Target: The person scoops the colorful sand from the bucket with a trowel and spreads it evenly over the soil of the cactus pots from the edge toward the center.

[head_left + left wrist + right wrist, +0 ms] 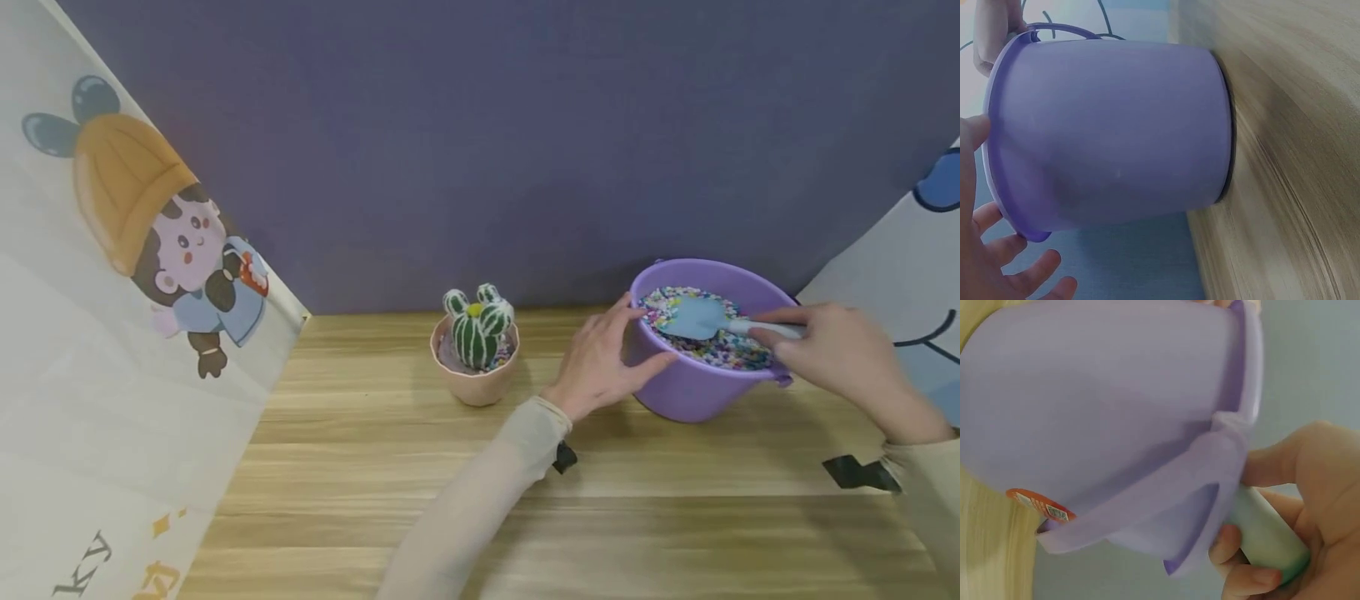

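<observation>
A purple bucket (686,396) stands on the wooden table, holding many small multicoloured beads or pebbles (738,352). My right hand (843,354) grips the handle of a light blue shovel (696,318), whose blade lies over the beads inside the bucket. In the right wrist view, the fingers (1252,581) wrap around the pale shovel handle (1266,531) beside the bucket's rim. My left hand (600,360) touches the bucket's left rim with thumb and fingers spread apart. The left wrist view shows the thumb (975,128) against the rim, the other fingers fanned out below.
Left of the bucket stands a toy cactus (477,337) in a pink pot (476,387), with some beads in it. Behind runs a dark blue partition (487,150). Printed white panels (82,400) border both sides. Black pieces (858,472) lie near the wrists.
</observation>
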Demonstrator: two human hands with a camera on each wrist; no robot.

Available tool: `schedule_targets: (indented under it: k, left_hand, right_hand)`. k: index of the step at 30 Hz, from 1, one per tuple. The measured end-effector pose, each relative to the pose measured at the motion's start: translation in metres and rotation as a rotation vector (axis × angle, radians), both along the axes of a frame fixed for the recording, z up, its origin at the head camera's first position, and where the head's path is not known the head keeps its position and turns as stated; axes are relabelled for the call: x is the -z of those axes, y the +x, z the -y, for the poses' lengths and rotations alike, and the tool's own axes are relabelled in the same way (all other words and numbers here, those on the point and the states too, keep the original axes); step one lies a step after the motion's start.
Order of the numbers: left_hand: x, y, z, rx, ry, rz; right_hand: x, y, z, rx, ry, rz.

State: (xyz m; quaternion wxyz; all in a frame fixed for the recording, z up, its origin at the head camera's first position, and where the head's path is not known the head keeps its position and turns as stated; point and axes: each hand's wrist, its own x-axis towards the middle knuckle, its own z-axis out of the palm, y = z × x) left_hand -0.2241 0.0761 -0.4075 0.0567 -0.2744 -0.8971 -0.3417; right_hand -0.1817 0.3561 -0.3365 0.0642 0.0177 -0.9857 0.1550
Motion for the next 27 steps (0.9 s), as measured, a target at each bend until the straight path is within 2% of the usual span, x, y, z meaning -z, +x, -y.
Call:
schedule_targets:
  k: [8,17,27]
  left_hand:
    - [0.003,-0.001,0.002,-0.014,0.003,-0.015]
    - [0.003,-0.001,0.001,-0.011,0.013,-0.019]
    - [0.003,-0.001,0.0,-0.004,0.023,-0.017]
  right_hand:
    - [-0.006,0.007,-0.018,0.015,-0.013,0.044]
    - [-0.005,0.015,-0.029,0.029,-0.052,0.036]
    - [-0.009,0.019,-0.024,0.049,-0.07,0.051]
